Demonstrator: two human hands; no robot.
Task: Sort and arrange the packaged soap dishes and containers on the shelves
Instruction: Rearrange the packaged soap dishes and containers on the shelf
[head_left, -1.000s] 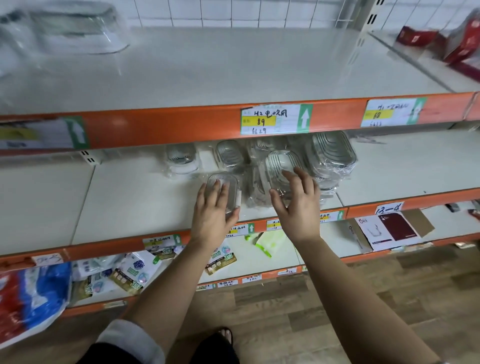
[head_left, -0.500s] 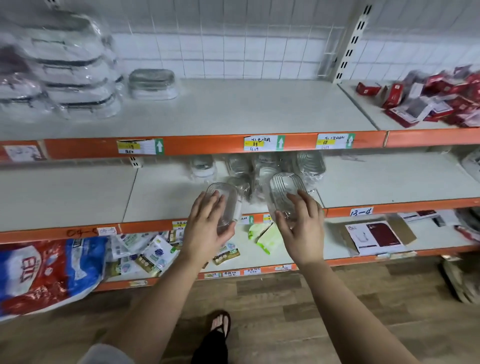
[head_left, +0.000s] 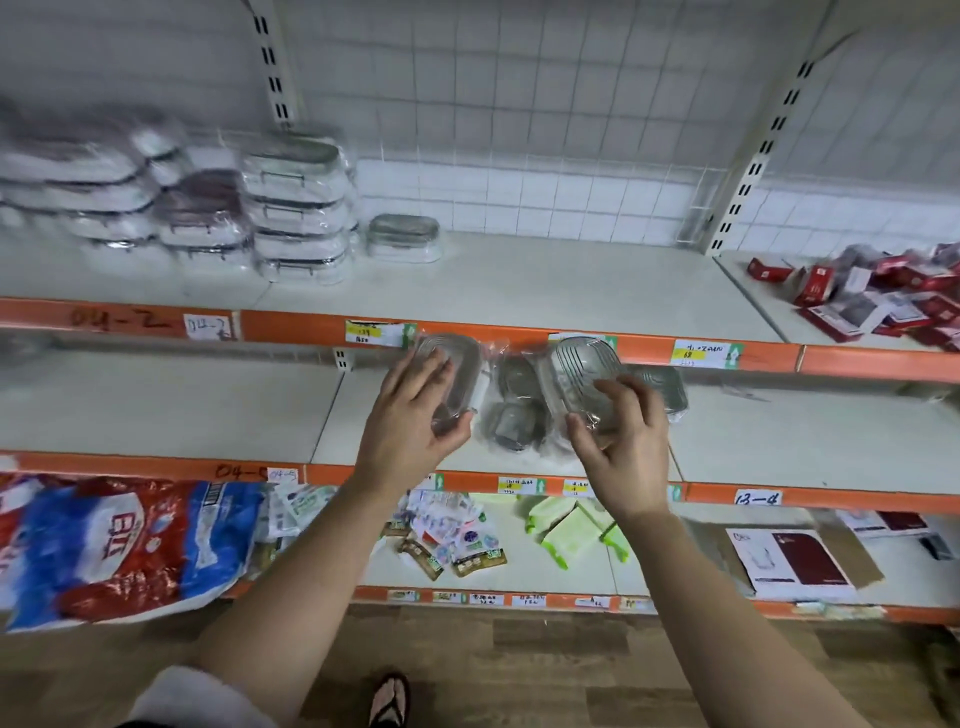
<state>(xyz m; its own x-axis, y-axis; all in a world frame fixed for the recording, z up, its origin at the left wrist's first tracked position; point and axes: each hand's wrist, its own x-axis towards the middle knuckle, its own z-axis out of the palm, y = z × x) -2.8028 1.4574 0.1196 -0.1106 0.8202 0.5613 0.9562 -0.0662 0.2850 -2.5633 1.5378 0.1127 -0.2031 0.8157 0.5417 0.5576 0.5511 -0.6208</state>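
My left hand (head_left: 410, 421) grips a clear packaged soap dish (head_left: 457, 364), held up in front of the middle shelf (head_left: 234, 410). A second, ribbed clear soap dish (head_left: 579, 371) is held by my right hand (head_left: 621, 441) at the same height. Both dishes are lifted to the level of the upper shelf's orange edge (head_left: 519, 338). Behind them, a few more wrapped dishes (head_left: 514, 415) lie on the middle shelf. On the upper shelf (head_left: 545, 280), at the left, stand stacks of wrapped containers (head_left: 296, 208) with a single container (head_left: 405, 236) beside them.
Red boxes (head_left: 883, 296) lie heaped on the upper shelf at right. The bottom shelf holds a red and blue bag (head_left: 119, 545), small sachets (head_left: 447, 535), green items (head_left: 566, 525) and a flat box (head_left: 789, 561). A sandalled foot (head_left: 389, 701) stands on the wood floor.
Both hands have lifted their soap dishes off the middle shelf and raised them toward the upper shelf. The camera has tilted up, showing more of the upper shelf.
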